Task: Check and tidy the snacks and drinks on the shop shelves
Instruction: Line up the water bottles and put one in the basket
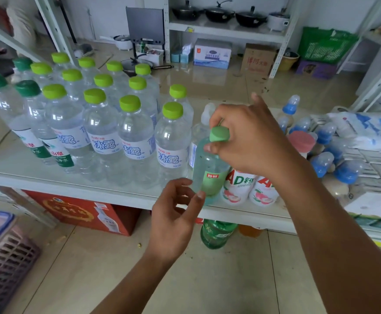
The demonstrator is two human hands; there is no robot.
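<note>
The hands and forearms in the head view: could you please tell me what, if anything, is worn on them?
Nothing is visible: the left hand and the right hand are bare, with no gloves, rings, watch or bracelet, and the forearms are bare to the frame's edge, no sleeve showing.

right arm in from the lower right, forearm long across the view, wrist bent down. right hand sits over the cap of the bottle, thumb and fingers curled round it, little finger sticking up clear. left arm comes up from bottom centre, left hand lower, palm turned inward, fingers loosely curled and gripping nothing. its thumb stretches to the bottle's lower body, tip right at it, contact too close to call.
</note>
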